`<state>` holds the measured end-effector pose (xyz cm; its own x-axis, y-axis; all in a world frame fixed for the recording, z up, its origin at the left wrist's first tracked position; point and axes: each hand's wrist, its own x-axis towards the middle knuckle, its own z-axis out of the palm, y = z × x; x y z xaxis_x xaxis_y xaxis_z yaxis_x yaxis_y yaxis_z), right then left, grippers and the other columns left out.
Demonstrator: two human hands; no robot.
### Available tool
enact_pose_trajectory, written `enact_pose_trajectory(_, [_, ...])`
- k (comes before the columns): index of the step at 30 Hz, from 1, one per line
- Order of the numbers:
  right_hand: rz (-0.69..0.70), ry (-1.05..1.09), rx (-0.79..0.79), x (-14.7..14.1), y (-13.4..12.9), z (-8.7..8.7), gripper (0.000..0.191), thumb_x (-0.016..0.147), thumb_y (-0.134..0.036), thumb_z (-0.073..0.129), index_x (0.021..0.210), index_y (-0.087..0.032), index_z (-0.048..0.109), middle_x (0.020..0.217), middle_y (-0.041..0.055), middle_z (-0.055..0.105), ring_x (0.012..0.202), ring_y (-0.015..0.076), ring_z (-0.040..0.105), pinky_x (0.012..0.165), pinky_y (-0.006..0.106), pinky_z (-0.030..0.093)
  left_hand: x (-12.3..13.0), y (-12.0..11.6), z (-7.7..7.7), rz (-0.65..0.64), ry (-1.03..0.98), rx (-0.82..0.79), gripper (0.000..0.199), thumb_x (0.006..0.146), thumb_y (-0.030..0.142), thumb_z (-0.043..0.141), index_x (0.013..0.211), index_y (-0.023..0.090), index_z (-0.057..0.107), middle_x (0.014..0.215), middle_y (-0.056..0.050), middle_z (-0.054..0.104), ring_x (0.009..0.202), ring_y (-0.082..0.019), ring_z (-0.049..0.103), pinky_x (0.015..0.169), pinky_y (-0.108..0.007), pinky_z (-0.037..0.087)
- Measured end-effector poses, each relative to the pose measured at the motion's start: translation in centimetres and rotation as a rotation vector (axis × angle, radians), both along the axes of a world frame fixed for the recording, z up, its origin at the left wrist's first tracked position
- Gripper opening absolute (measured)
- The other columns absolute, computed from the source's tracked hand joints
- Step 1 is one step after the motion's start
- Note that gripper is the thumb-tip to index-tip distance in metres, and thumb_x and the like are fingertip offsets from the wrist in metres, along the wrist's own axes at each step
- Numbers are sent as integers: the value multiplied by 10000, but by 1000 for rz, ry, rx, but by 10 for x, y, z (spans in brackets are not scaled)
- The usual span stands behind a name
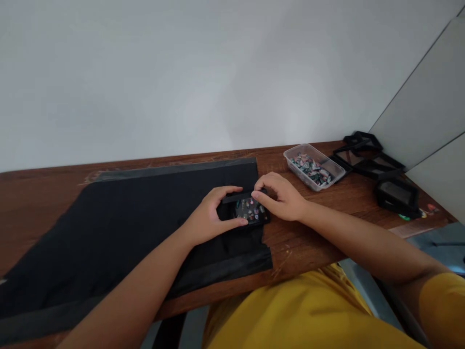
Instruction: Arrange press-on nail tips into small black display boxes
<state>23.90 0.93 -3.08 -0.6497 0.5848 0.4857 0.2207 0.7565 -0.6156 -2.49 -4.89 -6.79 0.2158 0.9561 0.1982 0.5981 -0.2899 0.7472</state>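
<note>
A small black case [257, 217] with several tiny colourful pieces inside lies at the right end of a black cloth [145, 208]. My left hand [214, 213] grips the case from its left side, the thumb along the near edge and the fingers at the far edge. At the case's right far corner is my right hand [278, 196], its thumb and curled forefinger brought together over the edge. Whatever that pinch holds is too small or hidden to make out.
On the wooden table [301, 247], a clear plastic tub [314, 167] of small wrapped pieces stands behind my right hand. Black open cases [374, 162] and another black case [395, 194] lie farther right, near the wall. Small coloured bits lie at the right edge.
</note>
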Motion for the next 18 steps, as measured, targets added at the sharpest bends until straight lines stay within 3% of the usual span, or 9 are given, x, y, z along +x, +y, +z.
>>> enact_pose_trajectory(7, [17, 16, -21, 1, 1, -1, 271, 1099, -465, 584, 936, -248, 578, 898, 40, 703, 896, 227, 636, 918, 397, 494, 3, 2, 6, -21, 42, 19, 788, 765, 751, 881, 1367, 269, 723, 1450, -121, 760, 1419, -395, 674, 1278, -599, 511])
enact_pose_trajectory(14, [25, 5, -18, 0, 1, -1, 254, 1083, -443, 628, 922, -251, 585, 916, 49, 733, 898, 225, 655, 932, 404, 509, 2, 0, 2, -15, 37, 43, 777, 802, 771, 835, 1379, 262, 726, 1456, -129, 757, 1421, -393, 671, 1278, -592, 509])
enact_pose_trajectory(18, [97, -1, 11, 0, 3, 0, 252, 1086, -419, 630, 904, -250, 586, 914, 50, 746, 896, 218, 680, 958, 418, 513, -6, -1, 0, -13, 30, -5, 772, 849, 789, 778, 1429, 284, 717, 1508, -118, 729, 1459, -386, 650, 1281, -582, 508])
